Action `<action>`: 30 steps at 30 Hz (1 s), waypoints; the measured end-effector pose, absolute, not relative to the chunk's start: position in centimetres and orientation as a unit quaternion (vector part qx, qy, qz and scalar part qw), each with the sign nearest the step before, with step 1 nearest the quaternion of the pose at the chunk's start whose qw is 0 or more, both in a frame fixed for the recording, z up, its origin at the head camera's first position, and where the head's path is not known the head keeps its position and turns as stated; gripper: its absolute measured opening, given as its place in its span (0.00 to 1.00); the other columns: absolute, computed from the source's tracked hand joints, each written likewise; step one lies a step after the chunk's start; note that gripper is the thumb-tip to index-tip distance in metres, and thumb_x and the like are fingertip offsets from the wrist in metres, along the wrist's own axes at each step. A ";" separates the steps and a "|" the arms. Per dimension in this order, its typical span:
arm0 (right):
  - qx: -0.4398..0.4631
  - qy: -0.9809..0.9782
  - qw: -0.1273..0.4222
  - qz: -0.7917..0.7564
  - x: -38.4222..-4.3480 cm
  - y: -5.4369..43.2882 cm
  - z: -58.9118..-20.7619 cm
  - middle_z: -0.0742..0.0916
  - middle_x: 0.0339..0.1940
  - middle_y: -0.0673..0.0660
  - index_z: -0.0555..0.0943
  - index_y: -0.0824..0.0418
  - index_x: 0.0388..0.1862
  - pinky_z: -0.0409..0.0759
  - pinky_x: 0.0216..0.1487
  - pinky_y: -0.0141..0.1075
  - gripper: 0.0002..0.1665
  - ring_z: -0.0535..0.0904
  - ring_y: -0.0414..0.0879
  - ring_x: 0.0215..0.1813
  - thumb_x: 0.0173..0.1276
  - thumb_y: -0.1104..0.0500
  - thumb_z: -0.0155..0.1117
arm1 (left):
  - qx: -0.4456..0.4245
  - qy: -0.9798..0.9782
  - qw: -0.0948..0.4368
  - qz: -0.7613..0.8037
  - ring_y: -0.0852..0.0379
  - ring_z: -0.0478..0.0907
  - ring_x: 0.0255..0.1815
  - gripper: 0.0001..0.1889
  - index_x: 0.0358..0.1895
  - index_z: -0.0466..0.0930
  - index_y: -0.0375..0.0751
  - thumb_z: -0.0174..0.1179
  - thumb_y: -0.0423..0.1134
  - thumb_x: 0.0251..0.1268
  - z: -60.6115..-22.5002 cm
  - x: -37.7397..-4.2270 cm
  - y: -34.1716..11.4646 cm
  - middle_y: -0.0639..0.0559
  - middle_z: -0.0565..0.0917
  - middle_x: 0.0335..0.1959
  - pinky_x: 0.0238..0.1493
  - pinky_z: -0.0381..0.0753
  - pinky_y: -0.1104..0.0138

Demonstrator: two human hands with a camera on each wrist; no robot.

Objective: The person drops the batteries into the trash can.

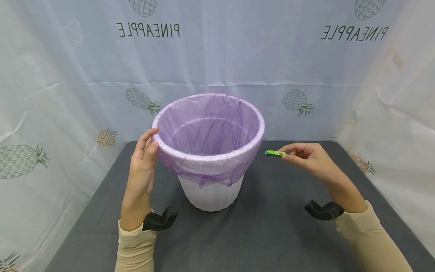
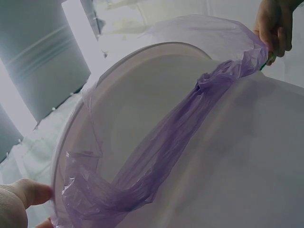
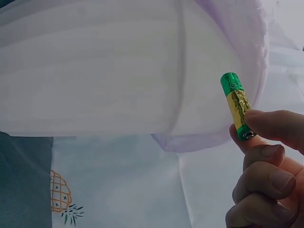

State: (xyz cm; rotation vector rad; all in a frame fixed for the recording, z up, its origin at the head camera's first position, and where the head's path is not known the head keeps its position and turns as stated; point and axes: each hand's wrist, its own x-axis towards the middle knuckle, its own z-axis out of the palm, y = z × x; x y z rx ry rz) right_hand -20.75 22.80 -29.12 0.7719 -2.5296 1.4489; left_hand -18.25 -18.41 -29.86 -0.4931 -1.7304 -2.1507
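Observation:
A white trash can (image 1: 210,192), lined with a thin purple bag (image 1: 204,128), stands upright on a dark tabletop. At its left rim my left hand (image 1: 139,173) holds on with thumb and fingers. The left wrist view shows that thumb (image 2: 33,192) right at the rim, beside the bunched edge of the bag. My right hand (image 1: 309,158) is to the right of the can and pinches a green and yellow battery (image 1: 275,153) by one end, between thumb and index finger. In the right wrist view the battery (image 3: 237,107) points up, overlapping the can's side, with the other fingers curled below.
The dark tabletop (image 1: 217,241) reaches back to a pale curtain (image 1: 238,56) printed with pineapples, which also hangs on both sides. Black wrist mounts (image 1: 159,219) are strapped over both sleeves. The bag's edge folds down over the can's outside.

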 end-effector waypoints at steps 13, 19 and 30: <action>0.262 -0.831 0.076 0.485 -20.6 22.9 -27.8 0.75 0.18 0.40 0.84 0.50 0.42 0.59 0.18 0.35 0.14 0.59 0.42 0.19 0.65 0.69 0.62 | -0.173 -0.605 0.170 -0.759 0.65 0.68 0.59 0.17 0.62 0.69 0.52 0.44 0.36 0.75 -29.9 -18.3 -18.5 0.42 0.57 0.74 0.61 0.65 0.76; 0.265 -0.824 0.077 0.495 -20.7 22.9 -27.2 0.74 0.18 0.40 0.84 0.51 0.42 0.58 0.19 0.36 0.15 0.58 0.43 0.19 0.66 0.69 0.61 | -0.170 -0.604 0.170 -0.760 0.66 0.68 0.59 0.17 0.62 0.69 0.52 0.44 0.36 0.75 -30.0 -18.4 -18.5 0.43 0.57 0.74 0.61 0.65 0.76; 0.261 -0.821 0.081 0.501 -20.7 23.0 -26.2 0.75 0.18 0.40 0.84 0.56 0.44 0.59 0.19 0.36 0.12 0.58 0.44 0.19 0.67 0.68 0.60 | -0.172 -0.603 0.173 -0.759 0.67 0.70 0.55 0.17 0.62 0.69 0.52 0.44 0.36 0.75 -30.0 -18.5 -18.5 0.45 0.61 0.71 0.59 0.66 0.76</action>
